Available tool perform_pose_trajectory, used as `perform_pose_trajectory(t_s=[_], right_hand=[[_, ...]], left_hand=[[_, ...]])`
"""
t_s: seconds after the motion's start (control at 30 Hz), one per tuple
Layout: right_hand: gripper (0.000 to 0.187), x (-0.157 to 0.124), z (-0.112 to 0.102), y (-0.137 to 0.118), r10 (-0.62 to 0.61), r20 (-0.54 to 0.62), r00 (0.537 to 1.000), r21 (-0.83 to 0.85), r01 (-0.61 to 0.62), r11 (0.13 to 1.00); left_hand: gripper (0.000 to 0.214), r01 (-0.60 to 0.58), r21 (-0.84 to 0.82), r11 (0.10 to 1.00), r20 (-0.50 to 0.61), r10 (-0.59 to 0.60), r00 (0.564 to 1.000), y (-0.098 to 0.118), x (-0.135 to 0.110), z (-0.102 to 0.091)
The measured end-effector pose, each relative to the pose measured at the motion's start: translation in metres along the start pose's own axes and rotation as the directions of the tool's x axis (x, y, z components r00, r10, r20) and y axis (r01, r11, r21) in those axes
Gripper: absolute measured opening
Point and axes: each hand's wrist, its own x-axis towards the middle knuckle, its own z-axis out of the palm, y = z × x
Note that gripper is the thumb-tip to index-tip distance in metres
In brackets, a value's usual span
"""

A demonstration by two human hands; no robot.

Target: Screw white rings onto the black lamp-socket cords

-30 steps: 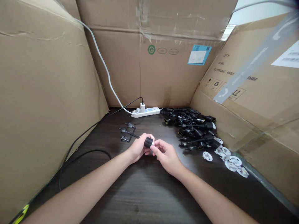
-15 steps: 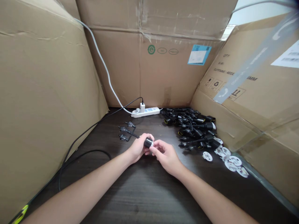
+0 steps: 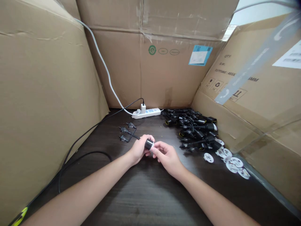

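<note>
My left hand [image 3: 138, 149] is wrapped round a small black cylindrical socket [image 3: 149, 144] whose short black lead runs back to small plugs [image 3: 125, 133] lying on the dark table [image 3: 145, 194]. My right hand [image 3: 166, 156] pinches the white end of the same socket with thumb and fingers. Both hands meet at the table's middle. To their right lies a heap of similar black sockets with leads [image 3: 195, 128]. Several white round discs [image 3: 231, 160] are scattered in front of that heap.
Cardboard boxes wall in the table on the left [image 3: 44, 94], back [image 3: 160, 59] and right [image 3: 258, 94]. A white power strip [image 3: 147, 113] with a charger sits at the back, its white cable climbing the boxes. A black cable [image 3: 80, 157] loops at the left.
Both hands with the socket have shifted very slightly; the right fingers have adjusted on its white end. Nothing else has moved.
</note>
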Motion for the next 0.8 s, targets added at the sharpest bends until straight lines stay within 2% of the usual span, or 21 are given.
perform_pose_trajectory(t_s=[0.1,0.23,0.6,0.8], right_hand=[[0.026,0.0000,-0.0007,-0.0011,-0.032,0.006,0.999,-0.019,0.032,0.999],[0.022,0.0006,-0.0011,-0.0013,-0.041,-0.014,0.999,-0.011,0.041,0.999],[0.023,0.0009,-0.0014,-0.0049,-0.007,-0.053,0.999,-0.012,0.007,1.000],[0.019,0.0004,0.0012,0.0005,-0.002,-0.025,1.000,-0.008,0.002,1.000]], left_hand=[[0.028,0.030,-0.082,0.996,0.043,-0.027,0.999,0.0016,-0.0005,0.0009],[0.028,0.037,-0.099,0.994,0.082,-0.029,0.996,0.0023,-0.0012,0.0014],[0.022,-0.032,-0.003,0.999,-0.036,0.032,0.999,-0.0002,-0.0020,0.0021],[0.024,0.031,-0.052,0.998,-0.010,-0.032,0.999,-0.0002,-0.0003,0.0023]])
